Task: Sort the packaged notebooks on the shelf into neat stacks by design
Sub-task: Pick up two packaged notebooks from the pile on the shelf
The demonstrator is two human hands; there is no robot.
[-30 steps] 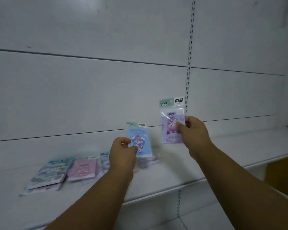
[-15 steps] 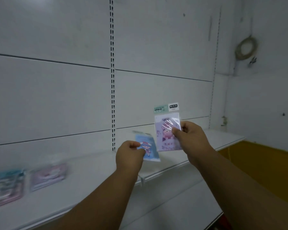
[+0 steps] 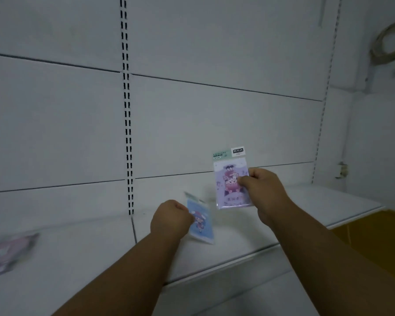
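Observation:
My left hand (image 3: 170, 218) is closed on a blue packaged notebook (image 3: 201, 222) with a cartoon figure, tilted low over the white shelf (image 3: 306, 226). My right hand (image 3: 260, 185) pinches a lilac packaged notebook (image 3: 229, 185) by its right edge and holds it upright, above the shelf and to the right of the blue one. The lilac pack has a green header card on top. A blurred pink packaged notebook (image 3: 9, 252) lies on the shelf at the far left edge of the view.
White back panels with a slotted black upright (image 3: 127, 124) rise behind the shelf. A coil of cable (image 3: 390, 42) hangs on the wall at the upper right. An orange-brown floor (image 3: 374, 233) shows past the shelf's right end.
The view has swung right along the shelf, so the lying notebooks slid to the far left. My left hand has lowered and tilted the blue notebook toward the shelf. The lilac one stays upright.

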